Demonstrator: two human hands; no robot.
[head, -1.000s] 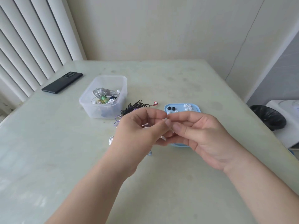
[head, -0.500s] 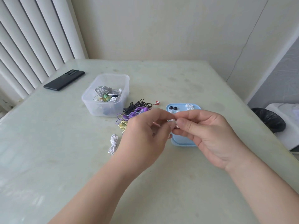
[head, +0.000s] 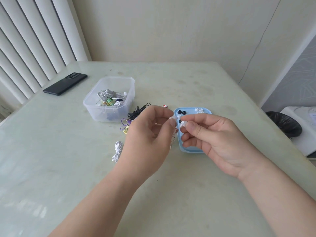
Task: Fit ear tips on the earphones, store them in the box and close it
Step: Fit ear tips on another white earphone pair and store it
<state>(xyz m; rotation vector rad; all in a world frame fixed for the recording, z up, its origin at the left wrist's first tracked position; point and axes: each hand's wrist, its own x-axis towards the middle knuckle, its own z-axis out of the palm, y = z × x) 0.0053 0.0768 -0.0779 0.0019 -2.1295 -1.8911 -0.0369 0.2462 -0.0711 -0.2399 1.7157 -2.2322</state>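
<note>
Left grip (head: 150, 134): we see it pinching a small white earbud (head: 172, 118) at its fingertips, raised above the tabletop (head: 68, 168); the cord is mostly hidden behind the hand.
Right grip (head: 222, 141): it pinches a white ear tip (head: 182, 123) between thumb and forefinger, just beside the earbud and, as far as we can tell, not yet seated.
Spares: black ear tips (head: 181, 112) lie on the blue lid (head: 189, 148) below both hands.
Box: the clear box (head: 90, 106) stands open to the left, with some earphones already inside.
Risk, slip: the tip looks soft and tiny, so we judge a skewed push could pop it from the pinch and lose it on the pale surface.
Risk, half fit: pressed unevenly, it may sit crooked and drop off once stored.
Risk, lid: a lowered wrist could knock the lid and scatter the spares.
Risk, cords: the loose black earphones (head: 139, 111) and white coil (head: 117, 150) lie near the left wrist and could snag.
</note>
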